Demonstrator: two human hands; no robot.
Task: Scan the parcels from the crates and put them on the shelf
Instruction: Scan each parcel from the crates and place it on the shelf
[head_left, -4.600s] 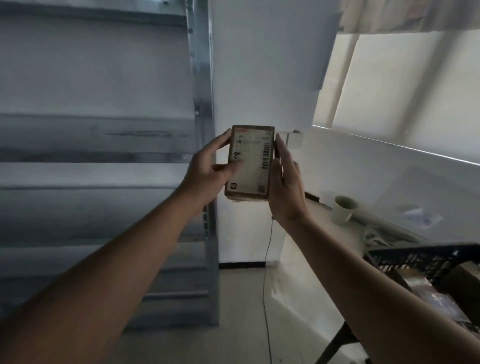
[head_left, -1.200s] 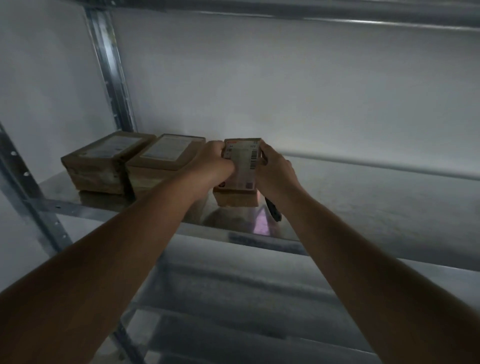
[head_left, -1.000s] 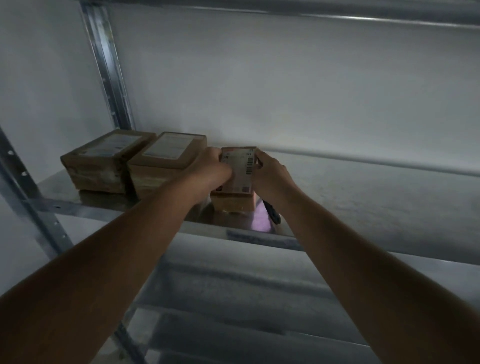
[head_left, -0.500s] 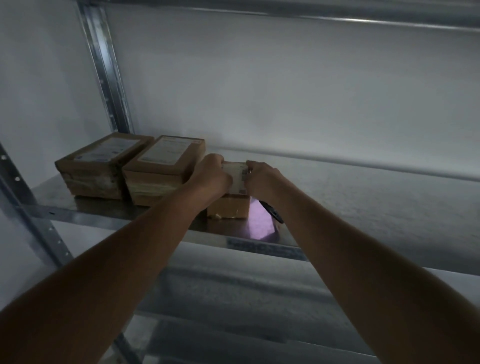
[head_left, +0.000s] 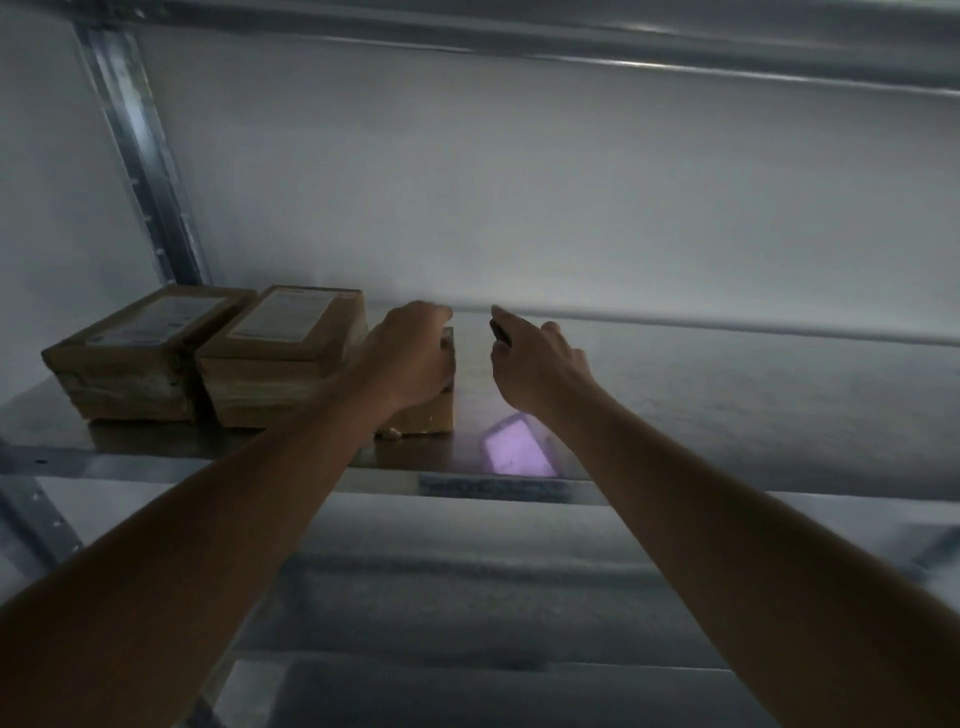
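A small brown parcel (head_left: 434, 415) stands on the metal shelf (head_left: 727, 415), just right of two larger labelled parcels, the left stack (head_left: 140, 353) and the right stack (head_left: 285, 353). My left hand (head_left: 410, 358) lies over the small parcel's top and grips it, hiding most of it. My right hand (head_left: 535, 364) hovers a little to the right, off the parcel, with a dark scanner (head_left: 497, 331) showing between its fingers. A purple glow (head_left: 517, 452) lies on the shelf beneath that hand.
A perforated steel upright (head_left: 140, 156) rises at the left behind the parcels. Another shelf board (head_left: 571, 47) runs overhead and a lower shelf (head_left: 467, 577) lies below. The white wall closes the back.
The small parcel came down flat onto the shelf beside the two stacks. My right hand let go of it and moved off to the right; my left hand stays on it.
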